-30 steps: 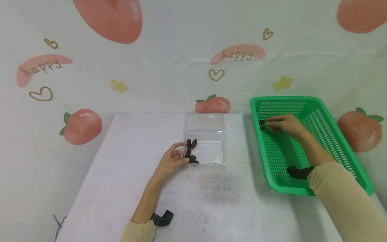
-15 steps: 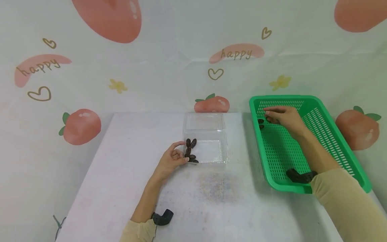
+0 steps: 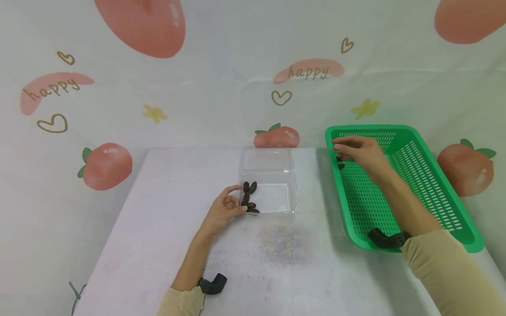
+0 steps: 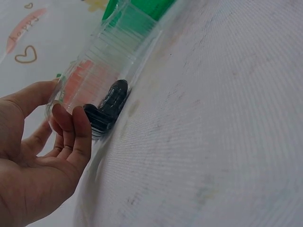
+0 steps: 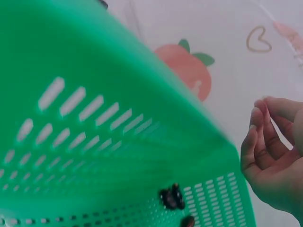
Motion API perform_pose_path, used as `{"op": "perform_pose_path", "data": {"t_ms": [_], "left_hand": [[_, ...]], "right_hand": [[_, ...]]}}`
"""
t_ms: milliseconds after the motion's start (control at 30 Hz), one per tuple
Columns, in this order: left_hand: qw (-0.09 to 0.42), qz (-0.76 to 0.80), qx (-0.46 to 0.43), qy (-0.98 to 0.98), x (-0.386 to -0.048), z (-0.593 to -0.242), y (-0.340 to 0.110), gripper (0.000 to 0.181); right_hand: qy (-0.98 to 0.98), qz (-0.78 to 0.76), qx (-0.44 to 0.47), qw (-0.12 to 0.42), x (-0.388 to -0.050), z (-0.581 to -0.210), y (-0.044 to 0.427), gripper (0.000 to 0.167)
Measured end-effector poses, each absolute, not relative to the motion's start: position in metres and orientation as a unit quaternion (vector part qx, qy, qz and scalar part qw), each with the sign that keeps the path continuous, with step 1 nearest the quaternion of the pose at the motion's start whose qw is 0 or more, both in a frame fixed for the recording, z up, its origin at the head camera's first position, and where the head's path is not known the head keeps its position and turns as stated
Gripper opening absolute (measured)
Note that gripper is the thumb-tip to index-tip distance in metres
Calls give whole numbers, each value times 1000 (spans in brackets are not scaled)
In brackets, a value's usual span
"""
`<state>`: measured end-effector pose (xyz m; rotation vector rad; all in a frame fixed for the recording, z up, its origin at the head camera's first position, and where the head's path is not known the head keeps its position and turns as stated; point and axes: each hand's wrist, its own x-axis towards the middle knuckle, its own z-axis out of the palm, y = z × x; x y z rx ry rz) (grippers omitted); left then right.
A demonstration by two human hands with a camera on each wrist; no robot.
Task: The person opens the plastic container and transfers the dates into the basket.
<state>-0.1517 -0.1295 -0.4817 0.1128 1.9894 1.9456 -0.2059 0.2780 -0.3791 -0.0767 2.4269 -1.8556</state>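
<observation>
A clear plastic box (image 3: 272, 213) stands with its lid (image 3: 266, 159) laid back behind it. Several dark oval fruits (image 3: 253, 187) lie along the left side of its base. My left hand (image 3: 222, 213) grips the box's left edge; in the left wrist view, the fingers (image 4: 71, 132) curl round the clear wall (image 4: 111, 42). My right hand (image 3: 365, 156) is over the left rim of the green basket (image 3: 439, 162), thumb and fingertips close together. In the right wrist view no fruit shows between the fingertips (image 5: 265, 100); the inside of the pinch is partly hidden.
A few dark fruits (image 5: 172, 196) lie in the basket's corner. The white table (image 3: 178, 175) meets a printed backdrop (image 3: 213, 101) behind the box. A black strap (image 3: 387, 239) on my right wrist hangs over the basket's front; another (image 3: 213, 284) sits on my left wrist.
My right hand has moved up and then left, from inside the basket to over its left rim. My left hand keeps its hold on the box.
</observation>
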Motion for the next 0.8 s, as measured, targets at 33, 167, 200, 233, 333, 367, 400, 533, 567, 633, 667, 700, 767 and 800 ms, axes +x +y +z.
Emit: {"op": "perform_pose_path", "data": {"t_ms": [33,167,200,233,333,367,400,533,567,633,667,700,767,800], "left_hand": [[177,688,40,703,-151,-482,-130,67],[177,687,37,703,-151,-484,-130,67],[177,688,36,703,-151,-484,-130,67],[177,688,36,703,-151,-484,-130,67],[176,689,38,702,-152,-484,-129,67],[176,689,40,702,-152,-483,-129,67],[176,688,41,703,-152,-483,-129,67],[177,687,40,703,-152,-481,-129,67],[176,687,40,704,-151,-481,-129,67],[175,686,38,705,-151,-481,-129,67],[174,685,39,706,-151,-481,-129,67],[174,685,38,706,-151,-481,-129,67],[174,685,37,707,-151,-482,-129,66],[174,684,37,707,-151,-483,-129,66]], "right_hand": [[790,-610,-29,44,-205,-378,275,42],[782,-621,-38,44,-204,-373,263,32],[783,-620,-39,45,-203,-371,259,31],[784,-618,-40,46,-202,-371,256,29],[792,-607,-36,49,-200,-370,247,29],[794,-605,-38,49,-200,-371,244,30],[794,-604,-42,50,-200,-372,240,29],[790,-607,-61,58,-199,-376,227,28],[789,-607,-66,61,-199,-378,223,28],[785,-611,-71,67,-199,-380,215,28],[784,-612,-73,70,-200,-382,211,27],[782,-614,-75,73,-200,-383,207,27],[779,-617,-80,79,-201,-385,200,27],[779,-616,-81,81,-201,-386,196,27]]}}
